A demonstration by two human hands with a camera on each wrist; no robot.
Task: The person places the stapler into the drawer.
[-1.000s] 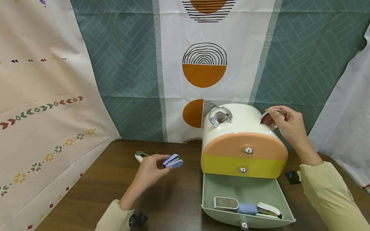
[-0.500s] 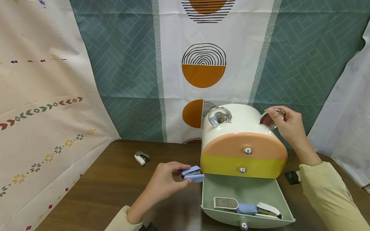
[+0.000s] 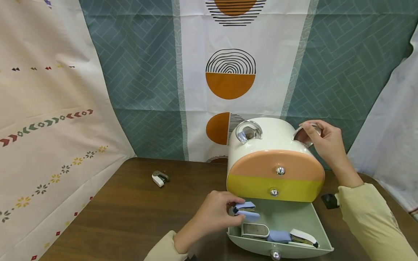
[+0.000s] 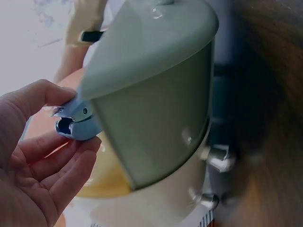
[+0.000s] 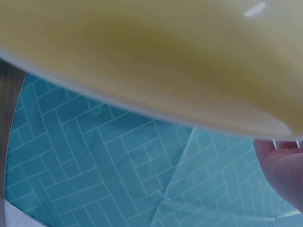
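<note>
My left hand (image 3: 217, 213) pinches a small blue stapler (image 3: 249, 216) between thumb and fingers, over the left part of a pulled-out green drawer (image 3: 287, 210). The left wrist view shows the same stapler (image 4: 81, 120) beside the drawer's wall. Inside the drawer, along its front, lie a white-and-grey stapler (image 3: 255, 230), a blue one (image 3: 279, 236) and a white one (image 3: 303, 237). On top of the cabinet (image 3: 274, 134), my right hand (image 3: 326, 141) holds the right silver ear-shaped piece (image 3: 303, 135). Mostly the cabinet's surface fills the right wrist view, with part of that hand at the edge.
A white-and-grey stapler (image 3: 160, 178) lies on the brown table (image 3: 137, 210) at the left. Above the open drawer are a yellow drawer front (image 3: 251, 187) and an orange one (image 3: 258, 165), both pushed in. Patterned cloth (image 3: 147, 90) hangs behind the table.
My left hand has carried the blue stapler rightward and toward me, from above the table to over the open drawer. The right hand has stayed on the silver piece.
</note>
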